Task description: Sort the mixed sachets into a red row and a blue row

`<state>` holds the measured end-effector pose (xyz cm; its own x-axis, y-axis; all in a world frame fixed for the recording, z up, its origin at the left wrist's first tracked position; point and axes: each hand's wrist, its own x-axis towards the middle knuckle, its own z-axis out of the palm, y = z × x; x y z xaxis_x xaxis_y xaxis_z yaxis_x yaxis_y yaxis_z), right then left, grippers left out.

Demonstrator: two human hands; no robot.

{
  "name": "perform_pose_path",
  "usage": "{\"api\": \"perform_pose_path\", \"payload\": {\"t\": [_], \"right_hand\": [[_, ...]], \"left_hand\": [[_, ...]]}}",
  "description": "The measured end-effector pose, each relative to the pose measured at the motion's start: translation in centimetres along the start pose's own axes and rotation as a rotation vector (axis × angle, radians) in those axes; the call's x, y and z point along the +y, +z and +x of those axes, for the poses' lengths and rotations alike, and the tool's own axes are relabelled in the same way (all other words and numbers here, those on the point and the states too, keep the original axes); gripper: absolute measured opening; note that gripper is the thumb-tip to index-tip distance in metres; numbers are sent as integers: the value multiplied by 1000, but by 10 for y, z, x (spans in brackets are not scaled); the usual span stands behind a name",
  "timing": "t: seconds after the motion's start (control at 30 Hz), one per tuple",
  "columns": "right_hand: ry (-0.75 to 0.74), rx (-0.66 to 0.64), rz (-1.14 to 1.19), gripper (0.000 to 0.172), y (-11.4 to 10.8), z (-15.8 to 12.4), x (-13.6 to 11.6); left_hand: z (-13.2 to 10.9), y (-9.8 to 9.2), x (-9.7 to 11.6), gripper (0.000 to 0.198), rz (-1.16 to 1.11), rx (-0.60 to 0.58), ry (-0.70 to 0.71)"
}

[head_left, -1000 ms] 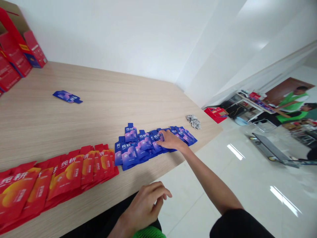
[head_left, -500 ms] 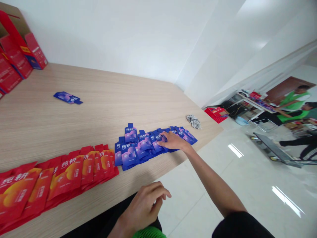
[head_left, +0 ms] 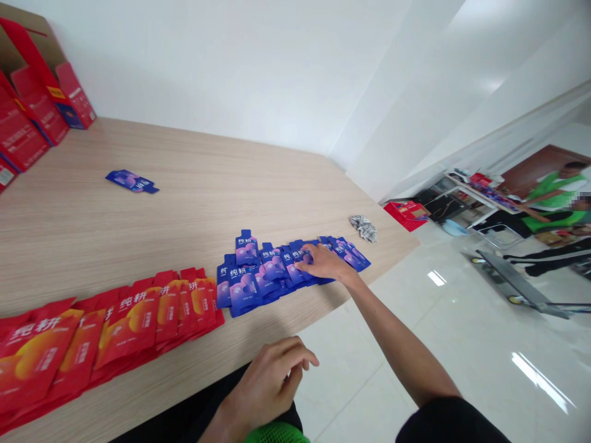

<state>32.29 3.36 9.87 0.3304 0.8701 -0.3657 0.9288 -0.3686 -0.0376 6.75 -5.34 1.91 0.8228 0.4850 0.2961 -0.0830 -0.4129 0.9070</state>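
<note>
A long overlapping row of blue pouches (head_left: pixel 242 289) lies along the table's near edge. My right hand (head_left: pixel 321 261) rests on its right part, thumb and fingers spread over the pouches with none lifted. Left of these, and touching them, is a similar row of red pouches (head_left: pixel 132 320) with orange fruit pictures. My left hand (head_left: pixel 272 378) hovers in front of the table edge, fingers loosely bent and apart from the thumb, holding nothing. One single blue pouch (head_left: pixel 132 181) lies by itself farther back on the left.
Red cartons (head_left: pixel 34 117) stand at the back left against the wall. A crumpled striped cloth (head_left: pixel 364 227) lies near the table's right end. On the floor are a red box (head_left: pixel 406 215) and a flat trolley (head_left: pixel 519 283). People in green vests (head_left: pixel 556 192) sit farther right.
The view has shifted slightly, so the table and pouches appear a little farther right. Both hands keep nearly the same pose, the right one still on the blue pouches.
</note>
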Motion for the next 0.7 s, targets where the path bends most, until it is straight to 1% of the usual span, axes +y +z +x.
{"api": "perform_pose_path", "payload": {"t": [0.1, 0.17, 0.23, 0.27, 0.33, 0.4, 0.47, 0.57, 0.63, 0.7], "right_hand": [[1, 46, -21, 71, -3, -3, -8], [-32, 116, -6, 69, -4, -4, -25], [-102, 156, 32, 70, -5, 1, -52], [-141, 153, 55, 72, -5, 5, -68], [-190, 98, 86, 81, -6, 18, -102], [-169, 37, 76, 88, -6, 34, -133], [-108, 0, 37, 92, -6, 49, -155], [-36, -39, -8, 90, -4, 67, -171], [-16, -62, -13, 85, -2, 75, -174], [-2, -59, -3, 81, -1, 80, -175]], "left_hand": [[0, -1, 0, 39, -5, 6, 4], [0, -2, 0, 39, -11, 12, 9], [0, -1, -1, 39, -13, 17, 16], [0, 0, -1, 39, -14, 21, 20], [-1, 1, 0, 39, -12, 24, 28], [-3, 1, 2, 39, -5, 20, 33], [-5, -1, 4, 39, 4, 12, 34], [-9, -5, 6, 39, 18, 17, 32], [-12, -8, 6, 39, 26, 32, 30], [-14, -9, 5, 39, 24, 45, 32]]}}
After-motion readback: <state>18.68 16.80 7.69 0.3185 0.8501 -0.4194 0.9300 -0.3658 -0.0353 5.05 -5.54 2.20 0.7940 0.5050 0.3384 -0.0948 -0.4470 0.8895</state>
